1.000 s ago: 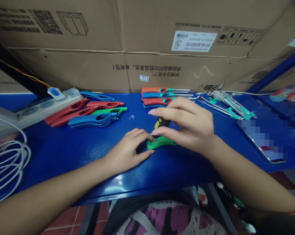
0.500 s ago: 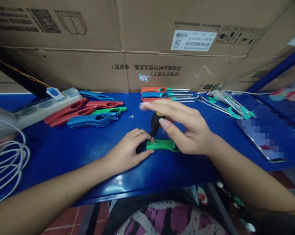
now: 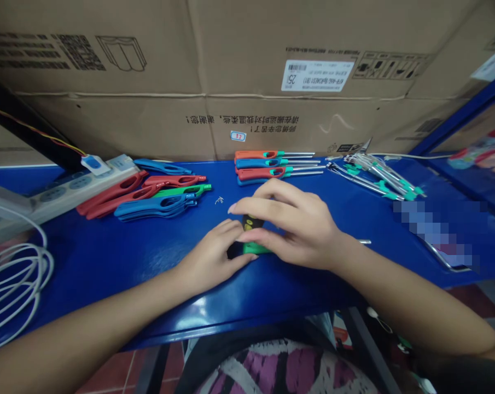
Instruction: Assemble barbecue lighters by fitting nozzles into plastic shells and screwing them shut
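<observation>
A green long-nosed lighter lies flat on the blue table. My left hand grips its near-left end, thumb in front and fingers behind. Over the lighter, my right hand curls around the black and yellow handle of a screwdriver. The screwdriver's tip and most of the lighter are hidden behind my right hand. Past my right wrist a metal tube end shows. Small screws lie loose behind my left hand.
Red, blue and green lighter casings lie at left by a power strip. Lighters with metal tubes are stacked at the back. Several tube assemblies and a phone lie right. A cardboard box stands behind.
My right hand has come down and closed more around the screwdriver handle, covering more of the lighter. My left hand has stayed on the lighter's end. The view has shifted slightly.
</observation>
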{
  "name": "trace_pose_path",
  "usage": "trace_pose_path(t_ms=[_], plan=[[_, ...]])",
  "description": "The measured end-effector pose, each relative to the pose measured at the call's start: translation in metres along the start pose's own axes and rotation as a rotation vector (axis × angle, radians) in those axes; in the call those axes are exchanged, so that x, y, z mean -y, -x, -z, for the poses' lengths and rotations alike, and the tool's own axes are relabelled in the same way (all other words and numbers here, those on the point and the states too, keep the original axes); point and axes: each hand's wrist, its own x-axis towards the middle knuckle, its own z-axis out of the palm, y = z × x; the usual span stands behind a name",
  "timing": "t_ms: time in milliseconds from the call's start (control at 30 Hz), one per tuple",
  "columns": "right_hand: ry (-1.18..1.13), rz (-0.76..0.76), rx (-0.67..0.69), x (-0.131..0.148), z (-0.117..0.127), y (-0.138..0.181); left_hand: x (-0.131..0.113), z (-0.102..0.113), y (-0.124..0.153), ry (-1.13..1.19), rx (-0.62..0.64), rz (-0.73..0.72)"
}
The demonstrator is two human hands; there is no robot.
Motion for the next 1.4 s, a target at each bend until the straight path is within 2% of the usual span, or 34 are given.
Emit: trace_pose_path(t_ms=[267, 367, 500, 600, 767, 867, 1000, 1100, 1167, 1233, 1333, 1400], plan=[[0.019, 0.078, -0.159, -0.001, -0.017, 0.009, -0.002, 0.001, -0.001, 0.076, 0.006, -0.016], [-0.148, 0.022, -0.055, 0.001, -0.016, 0.007, -0.002, 0.001, -0.001, 0.069, 0.001, -0.028], [-0.475, -0.138, 0.115, 0.002, -0.008, 0.002, 0.001, 0.000, 0.001, 0.038, 0.010, -0.049], [-0.520, -0.169, 0.141, 0.001, -0.003, 0.000, 0.002, -0.002, 0.001, 0.004, -0.016, -0.063], [-0.335, -0.057, 0.158, -0.001, -0.004, -0.002, -0.001, -0.002, 0.001, 0.006, -0.039, -0.063], [-0.197, 0.011, 0.114, -0.001, -0.010, -0.002, -0.005, -0.002, 0.000, 0.015, -0.043, -0.038], [-0.033, 0.025, 0.064, -0.001, -0.017, 0.001, -0.006, -0.002, 0.001, 0.043, -0.023, 0.039], [-0.058, 0.001, 0.064, -0.002, -0.013, 0.003, -0.003, -0.003, 0.001, -0.005, -0.026, 0.045], [-0.111, -0.053, -0.016, -0.006, -0.003, 0.003, -0.003, -0.001, 0.001, -0.048, -0.019, 0.032], [-0.083, -0.132, -0.150, -0.016, 0.014, 0.003, -0.005, 0.003, 0.000, -0.077, 0.016, 0.030], [0.195, -0.214, -0.281, -0.043, 0.052, 0.009, -0.010, 0.011, -0.002, -0.116, 0.071, 0.054], [0.478, -0.290, -0.277, -0.066, 0.078, 0.018, -0.012, 0.016, -0.002, -0.149, 0.096, 0.071]])
